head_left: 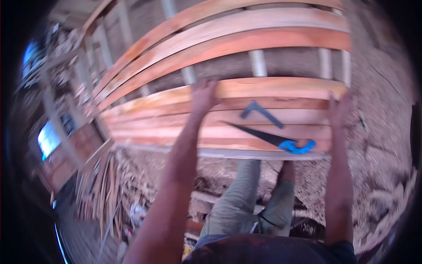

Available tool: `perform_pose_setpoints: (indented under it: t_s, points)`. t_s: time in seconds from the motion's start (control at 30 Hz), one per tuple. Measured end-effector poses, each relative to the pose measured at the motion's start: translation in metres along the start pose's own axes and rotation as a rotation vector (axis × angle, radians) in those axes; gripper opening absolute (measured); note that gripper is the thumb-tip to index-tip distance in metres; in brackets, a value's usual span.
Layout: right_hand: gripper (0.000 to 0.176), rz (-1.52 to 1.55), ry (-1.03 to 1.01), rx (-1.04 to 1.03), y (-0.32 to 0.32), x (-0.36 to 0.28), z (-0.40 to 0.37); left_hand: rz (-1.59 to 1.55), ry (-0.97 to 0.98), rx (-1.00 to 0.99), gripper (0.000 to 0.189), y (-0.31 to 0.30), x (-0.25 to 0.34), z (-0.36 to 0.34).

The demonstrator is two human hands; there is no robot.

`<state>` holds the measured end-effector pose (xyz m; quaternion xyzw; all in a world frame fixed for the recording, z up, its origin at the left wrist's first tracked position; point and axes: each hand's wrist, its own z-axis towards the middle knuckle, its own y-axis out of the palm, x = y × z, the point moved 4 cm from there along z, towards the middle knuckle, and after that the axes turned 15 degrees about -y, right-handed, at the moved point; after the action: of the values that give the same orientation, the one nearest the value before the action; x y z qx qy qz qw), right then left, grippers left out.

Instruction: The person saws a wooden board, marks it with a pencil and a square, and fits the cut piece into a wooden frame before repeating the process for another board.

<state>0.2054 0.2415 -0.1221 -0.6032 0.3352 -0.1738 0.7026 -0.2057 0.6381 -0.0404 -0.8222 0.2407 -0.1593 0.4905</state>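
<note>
My left hand [204, 97] rests on the far edge of a light wooden board [268, 88], its fingers over that edge and blurred. At the board's right end is my right hand [339, 110], fingers spread around the corner, also smeared. Nearer my body several planks [167, 123] lie side by side on the frame. Between my hands, on these planks, lie a dark metal square [262, 114] and a handsaw [263, 135] with a blue handle pointing right. Neither hand touches the tools.
Beyond a gap with pale crossbars [258, 64], several more long boards [246, 38] span the frame. Thin wood strips [99, 193] are piled at the lower left. Shavings cover the ground [378, 132] at the right.
</note>
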Motion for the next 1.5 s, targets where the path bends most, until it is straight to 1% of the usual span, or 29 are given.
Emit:
perform_pose_setpoints:
  t_s: [0.03, 0.07, 0.17, 0.2, 0.23, 0.3, 0.4, 0.5, 0.6, 0.63, 0.73, 0.77, 0.87, 0.97, 1.0, 1.07, 1.1, 1.17, 1.23, 1.3, 1.4, 1.43, 1.5]
  points:
    - [0.088, -0.057, 0.169, -0.202, -0.025, -0.024, 0.007, 0.003, 0.067, 0.019, 0.091, 0.005, -0.001, 0.004]
    - [0.087, -0.024, 0.028, 0.031, -0.006, -0.007, -0.009, 0.036, 0.028, -0.014, 0.091, 0.0, 0.004, 0.004]
    - [0.072, 0.196, 0.036, 0.035, -0.045, -0.033, 0.008, 0.064, 0.046, 0.023, 0.083, -0.005, 0.007, 0.003]
    - [0.073, 0.245, 0.054, 0.025, -0.044, -0.029, 0.007, 0.043, 0.082, 0.073, 0.083, -0.004, 0.006, 0.003]
    - [0.074, 0.294, 0.073, 0.016, -0.043, -0.026, 0.006, 0.05, 0.03, 0.033, 0.084, -0.008, 0.011, 0.002]
    - [0.081, 0.72, 0.326, 0.34, -0.055, -0.035, 0.009, 0.07, 0.021, 0.045, 0.089, -0.002, 0.008, 0.001]
    - [0.09, 0.957, 0.548, 0.131, -0.054, -0.022, 0.008, 0.057, -0.001, 0.101, 0.091, 0.005, 0.008, -0.002]
    - [0.083, 0.774, 0.571, 0.195, -0.044, -0.015, 0.002, 0.006, -0.029, 0.063, 0.092, 0.011, 0.008, -0.005]
    - [0.076, 1.023, 0.59, 0.115, -0.049, -0.013, 0.013, 0.023, -0.035, 0.085, 0.091, 0.015, 0.004, -0.007]
    - [0.076, 0.993, 0.601, 0.164, -0.047, -0.013, 0.012, 0.023, -0.029, 0.093, 0.092, 0.016, 0.004, -0.006]
    - [0.083, 0.614, 0.66, 0.055, -0.048, -0.015, 0.014, 0.008, -0.037, 0.106, 0.09, 0.013, 0.01, 0.0]
    - [0.093, 0.616, 0.688, 0.084, -0.043, -0.014, 0.011, -0.026, -0.087, 0.032, 0.088, 0.012, 0.01, 0.002]
    - [0.101, 0.467, 0.76, -0.044, -0.041, -0.014, 0.012, -0.06, -0.102, -0.122, 0.091, 0.012, 0.003, 0.014]
    - [0.107, 0.504, 0.753, -0.023, -0.035, -0.011, 0.009, 0.046, -0.023, -0.116, 0.092, 0.008, 0.007, 0.025]
    - [0.106, 0.495, 0.767, -0.058, -0.039, -0.012, 0.009, 0.032, 0.045, -0.018, 0.093, 0.002, 0.022, 0.024]
    - [0.104, 0.477, 0.789, -0.129, -0.048, -0.015, 0.015, -0.001, 0.177, 0.178, 0.094, -0.013, 0.082, 0.016]
    - [0.103, 0.494, 0.785, -0.102, -0.042, -0.012, 0.013, -0.024, 0.258, 0.238, 0.089, -0.018, 0.115, 0.015]
    - [0.1, 0.523, 0.768, -0.053, -0.025, -0.006, 0.006, -0.181, 0.263, 0.17, 0.08, -0.017, 0.184, 0.01]
    - [0.098, 0.547, 0.789, -0.117, -0.035, -0.007, 0.011, -0.269, 0.331, 0.126, 0.074, -0.012, 0.256, 0.013]
    - [0.097, 0.541, 0.812, -0.16, -0.04, -0.006, 0.014, -0.417, 0.256, 0.005, 0.07, -0.003, 0.313, 0.025]
    - [0.096, 0.475, 0.852, -0.189, -0.038, -0.008, 0.014, -0.177, 0.071, -0.163, 0.071, 0.018, 0.329, 0.049]
    - [0.095, 0.439, 0.863, -0.183, -0.039, -0.01, 0.016, -0.197, 0.052, -0.141, 0.073, 0.023, 0.325, 0.051]
    - [0.093, 0.396, 0.881, -0.183, -0.039, -0.014, 0.018, -0.241, 0.019, -0.288, 0.074, 0.037, 0.322, 0.065]
